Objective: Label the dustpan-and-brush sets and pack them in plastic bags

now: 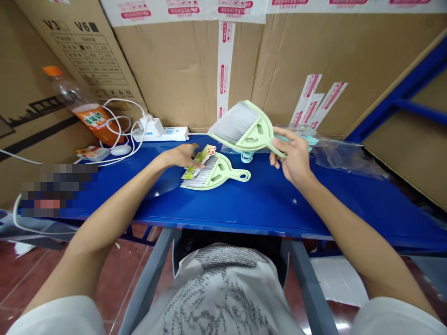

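My right hand [292, 153] is closed around the handle of a light green hand brush [256, 128], lifted above the blue table with its grey-white bristles pointing left. A green rim along the bristles looks like a dustpan nested behind it. Below and to the left, a second light green brush and dustpan set [218, 173] lies on the table, its looped handle toward the right. A colourful printed label card [206, 155] sits over its bristles. My left hand [179, 157] has its thumb on this card and its fingers at the far edge; the fingertips are partly hidden.
Behind the raised brush lies a light blue plastic item [246, 157], beside clear plastic wrapping [349, 156]. At the left stand a power strip [174, 134] with white cables and an orange drink bottle [92, 116]. Cardboard [174, 74] walls the back of the blue table [272, 204].
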The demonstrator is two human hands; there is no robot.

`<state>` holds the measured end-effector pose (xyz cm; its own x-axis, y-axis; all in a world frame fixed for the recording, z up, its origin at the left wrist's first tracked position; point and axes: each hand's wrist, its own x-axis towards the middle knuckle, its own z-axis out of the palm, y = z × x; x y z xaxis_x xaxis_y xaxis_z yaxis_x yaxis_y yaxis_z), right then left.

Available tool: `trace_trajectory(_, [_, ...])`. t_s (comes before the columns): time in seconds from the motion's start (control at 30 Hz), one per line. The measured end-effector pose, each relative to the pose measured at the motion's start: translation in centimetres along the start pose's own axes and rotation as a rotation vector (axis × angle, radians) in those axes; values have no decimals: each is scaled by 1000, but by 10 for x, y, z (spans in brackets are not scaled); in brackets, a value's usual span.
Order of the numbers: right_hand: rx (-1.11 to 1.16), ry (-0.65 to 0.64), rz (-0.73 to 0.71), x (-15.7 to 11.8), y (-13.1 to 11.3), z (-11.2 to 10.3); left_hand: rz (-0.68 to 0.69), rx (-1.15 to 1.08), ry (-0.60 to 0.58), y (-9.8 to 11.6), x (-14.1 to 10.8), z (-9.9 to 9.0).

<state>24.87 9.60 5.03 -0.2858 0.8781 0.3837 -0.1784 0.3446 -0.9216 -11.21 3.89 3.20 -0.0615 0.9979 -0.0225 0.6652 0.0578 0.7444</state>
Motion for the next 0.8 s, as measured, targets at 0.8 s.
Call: trace_trajectory(0.8, [-35, -96, 172, 7, -16, -15, -208, 754, -178, -24, 18, -52])
